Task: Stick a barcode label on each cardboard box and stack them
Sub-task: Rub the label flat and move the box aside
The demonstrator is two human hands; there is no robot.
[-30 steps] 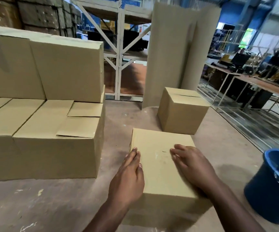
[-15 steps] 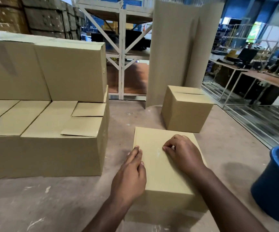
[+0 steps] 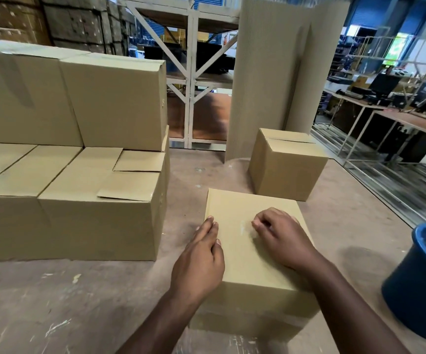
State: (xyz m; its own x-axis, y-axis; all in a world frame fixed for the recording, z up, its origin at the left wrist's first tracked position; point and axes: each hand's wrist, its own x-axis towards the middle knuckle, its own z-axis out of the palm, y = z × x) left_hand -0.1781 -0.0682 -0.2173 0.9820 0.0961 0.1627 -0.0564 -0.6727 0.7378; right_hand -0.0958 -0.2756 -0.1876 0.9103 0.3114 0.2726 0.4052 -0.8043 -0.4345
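Your left hand (image 3: 197, 261) lay flat, fingers extended, along the left edge of the cardboard box (image 3: 247, 254) on the worktop (image 3: 53, 302); your right hand (image 3: 282, 238) rested on top, fingers curled, gripping nothing.

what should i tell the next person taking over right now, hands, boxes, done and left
Left hand: flat, fingers together, on the left edge of the near box, holding nothing.
Right hand: on the box top, fingers curled, knuckles down; nothing visible in it.
Second small box stands apart behind it, on the floor.
Stack of large boxes is at left, two tiers; blue bucket at right.
Done: no barcode label can be seen on any box face in view.
Left: label the near box and the one behind, then stack them.
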